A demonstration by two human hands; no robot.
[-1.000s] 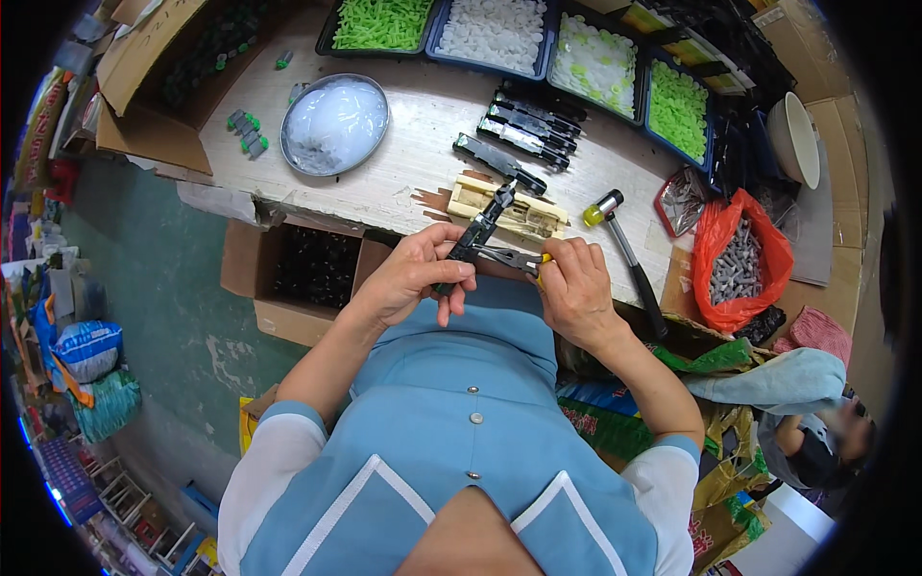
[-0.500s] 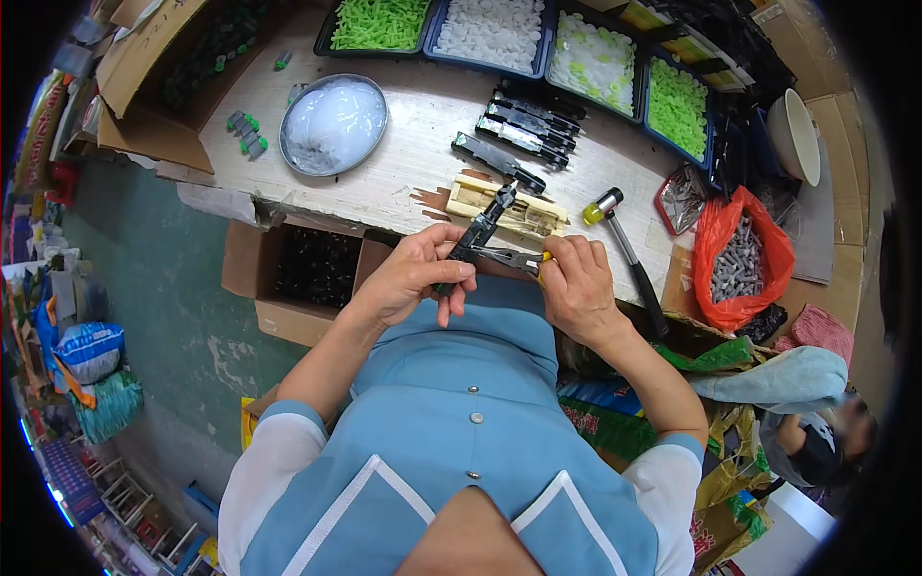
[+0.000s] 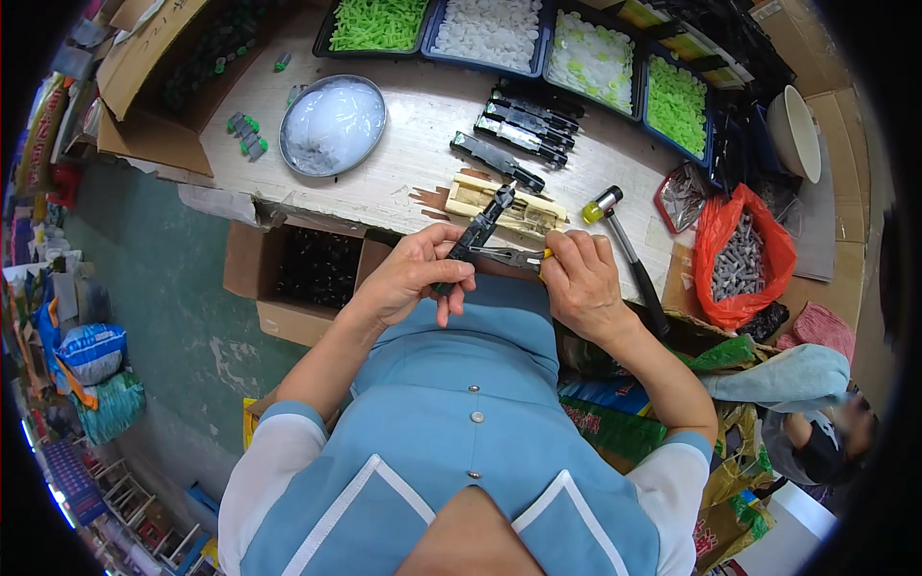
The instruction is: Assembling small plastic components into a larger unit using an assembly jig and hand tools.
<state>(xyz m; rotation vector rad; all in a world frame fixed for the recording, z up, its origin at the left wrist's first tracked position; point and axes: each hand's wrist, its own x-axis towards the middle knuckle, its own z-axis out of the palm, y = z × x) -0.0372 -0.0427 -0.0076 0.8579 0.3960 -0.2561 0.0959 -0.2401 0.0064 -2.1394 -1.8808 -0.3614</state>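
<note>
Left hand: my left hand pinches the black part between thumb and fingers.
Right hand: my right hand is closed around the yellow-handled pliers.
Black part: I hold it at a slant by the tabletop's near edge, its lower end in my left fingers, its upper end seen against the cream block.
Pliers: their tips meet the right side of the black part; whether they grip it, I cannot tell.
Cream block: the hollowed cream block lies along the near edge of the tabletop.
Hammer: the hammer lies right of the cream block, its black handle reaching the near edge.
Black row: several similar black pieces lie side by side beyond the cream block.
Trays: four dark trays line the far edge, filled with green and white pieces.
Dish: a round metal dish of whitish, glossy stuff sits toward the left edge.
Small pieces: grey-and-green pieces lie left of the dish.
Red bag: an open red bag of grey pieces stands by the right edge.
</note>
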